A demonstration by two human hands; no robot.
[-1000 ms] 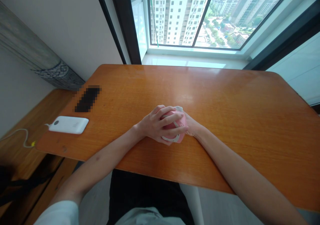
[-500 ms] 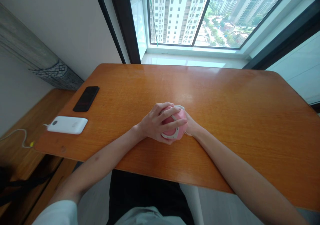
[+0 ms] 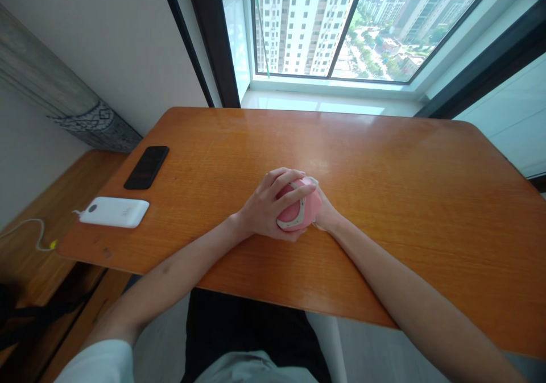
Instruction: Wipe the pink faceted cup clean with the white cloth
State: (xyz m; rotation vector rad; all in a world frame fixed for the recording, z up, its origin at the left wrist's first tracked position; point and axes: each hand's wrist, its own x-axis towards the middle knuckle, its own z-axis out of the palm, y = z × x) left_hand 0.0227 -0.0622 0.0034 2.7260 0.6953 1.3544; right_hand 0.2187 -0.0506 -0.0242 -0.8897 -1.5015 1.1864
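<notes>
Between the table's (image 3: 405,201) long edges: pink-and-white object (image 3: 301,209), held.
Left hand (image 3: 268,204), fingers (image 3: 297,195) half-curled, grips it; right hand (image 3: 327,212): fingers hidden, cannot tell. Seemingly holding; moving needs steadiness.

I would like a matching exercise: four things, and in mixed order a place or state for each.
1. Pink-and-white object
2. Left hand
3. Black phone
4. White device

A. Left end of the table, nearer the window
B. Fingers spread
C. Left end of the table, farther from the window
D. Between the left and right hand

Pairs: 1-D, 2-B, 3-A, 4-C
</notes>
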